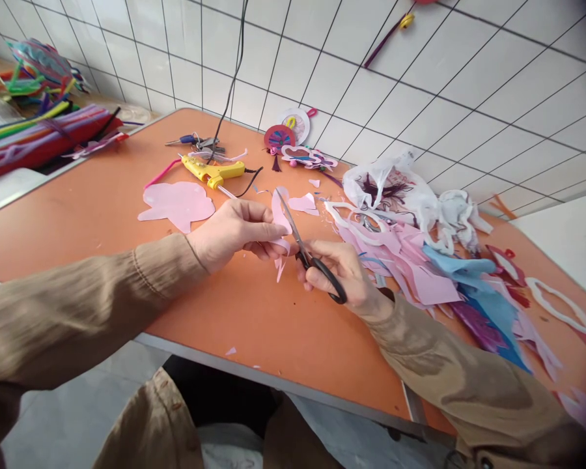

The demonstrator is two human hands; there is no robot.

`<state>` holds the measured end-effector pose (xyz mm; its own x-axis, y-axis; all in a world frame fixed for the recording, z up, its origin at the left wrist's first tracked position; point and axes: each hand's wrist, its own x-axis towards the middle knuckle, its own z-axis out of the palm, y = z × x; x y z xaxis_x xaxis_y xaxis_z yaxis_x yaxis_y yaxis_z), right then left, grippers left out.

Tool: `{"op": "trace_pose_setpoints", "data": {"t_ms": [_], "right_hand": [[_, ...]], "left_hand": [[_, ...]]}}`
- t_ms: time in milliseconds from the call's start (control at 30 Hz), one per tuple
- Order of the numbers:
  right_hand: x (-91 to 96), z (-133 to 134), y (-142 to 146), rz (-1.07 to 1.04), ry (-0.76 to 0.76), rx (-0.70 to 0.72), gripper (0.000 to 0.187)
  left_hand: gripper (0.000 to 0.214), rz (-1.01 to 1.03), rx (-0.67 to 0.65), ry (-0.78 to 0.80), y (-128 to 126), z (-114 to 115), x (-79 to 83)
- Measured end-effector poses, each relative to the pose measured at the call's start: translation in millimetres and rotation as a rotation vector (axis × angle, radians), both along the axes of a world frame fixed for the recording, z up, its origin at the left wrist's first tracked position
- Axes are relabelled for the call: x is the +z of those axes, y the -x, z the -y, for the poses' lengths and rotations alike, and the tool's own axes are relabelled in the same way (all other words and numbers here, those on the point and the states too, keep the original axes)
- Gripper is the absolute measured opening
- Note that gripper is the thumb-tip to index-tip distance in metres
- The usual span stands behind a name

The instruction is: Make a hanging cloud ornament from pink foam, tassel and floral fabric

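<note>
My left hand (232, 231) is closed, pinching a small pink foam piece (279, 212) above the orange table (102, 215). My right hand (342, 273) grips black-handled scissors (317, 264), with fingers through the loops. The scissor blades (289, 218) point up and left and lie against the pink piece. Thin pink offcuts hang below the piece, between the two hands.
A larger pink foam shape (178, 203) and a yellow glue gun (212, 170) with a black cord lie behind my hands. Heaped pink, blue and white scraps (434, 267) fill the right side. A white plastic bag (395, 185), finished ornaments (288, 133) and pipe cleaners (43, 133) sit further back.
</note>
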<state>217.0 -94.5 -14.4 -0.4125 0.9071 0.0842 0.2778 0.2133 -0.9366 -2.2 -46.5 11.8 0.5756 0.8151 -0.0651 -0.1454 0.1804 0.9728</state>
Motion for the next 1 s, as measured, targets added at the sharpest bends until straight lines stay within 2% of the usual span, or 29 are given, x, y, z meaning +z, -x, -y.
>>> {"op": "trace_pose_setpoints", "data": {"t_ms": [333,600,1000], "right_hand": [[2.2,3.4,1.5,-0.052,0.078,0.006,0.050],[2.6,4.8,3.5,-0.063,0.084,-0.012,0.042],[0.1,4.3,4.1,-0.087,0.082,0.005,0.050]], "left_hand": [[0.017,-0.001,-0.005,0.023,0.4,-1.1,0.0],[0.015,-0.004,-0.016,0.046,0.8,-0.7,-0.1],[0.015,-0.012,-0.012,0.098,-1.0,1.5,3.3]]}}
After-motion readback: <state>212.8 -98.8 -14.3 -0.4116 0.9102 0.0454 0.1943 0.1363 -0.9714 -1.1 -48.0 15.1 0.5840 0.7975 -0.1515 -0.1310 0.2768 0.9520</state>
